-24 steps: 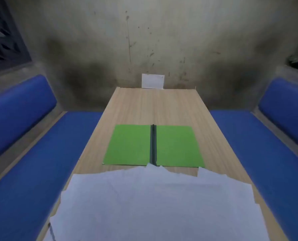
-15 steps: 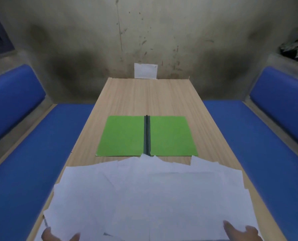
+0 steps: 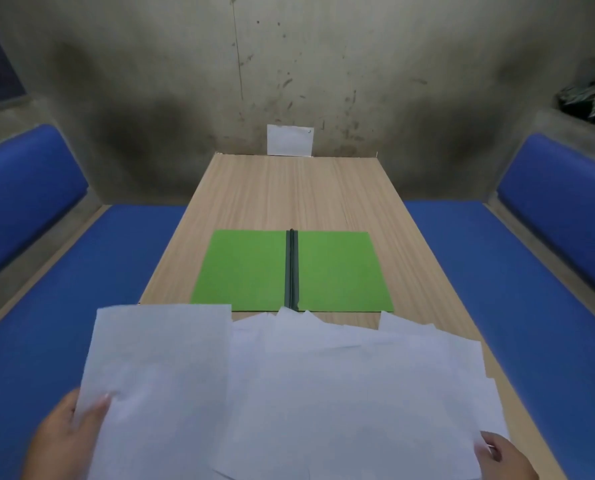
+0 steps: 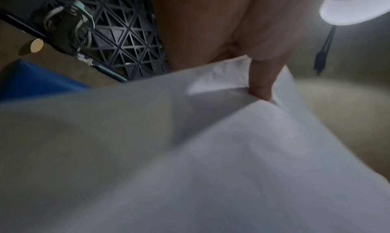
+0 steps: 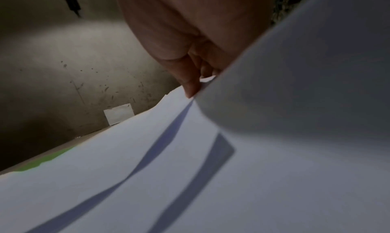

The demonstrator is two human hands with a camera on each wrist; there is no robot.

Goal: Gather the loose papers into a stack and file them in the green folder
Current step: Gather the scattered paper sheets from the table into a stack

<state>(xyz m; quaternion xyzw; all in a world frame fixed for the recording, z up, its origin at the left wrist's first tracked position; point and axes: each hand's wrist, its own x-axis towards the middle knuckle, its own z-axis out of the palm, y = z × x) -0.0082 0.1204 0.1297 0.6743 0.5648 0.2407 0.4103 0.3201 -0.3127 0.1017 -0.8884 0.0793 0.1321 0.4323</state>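
where stained wall (image 3: 324, 64) meets wooden table (image 3: 289, 192), both hands pinching loose papers (image 3: 341, 393) between blue benches (image 3: 91, 271)

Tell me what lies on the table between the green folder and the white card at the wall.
Nothing: in the head view only bare table runs from the folder to the card.

Loose papers (image 3: 341, 393) lie on the table (image 3: 289, 188), folder (image 3: 247, 268) just behind them.
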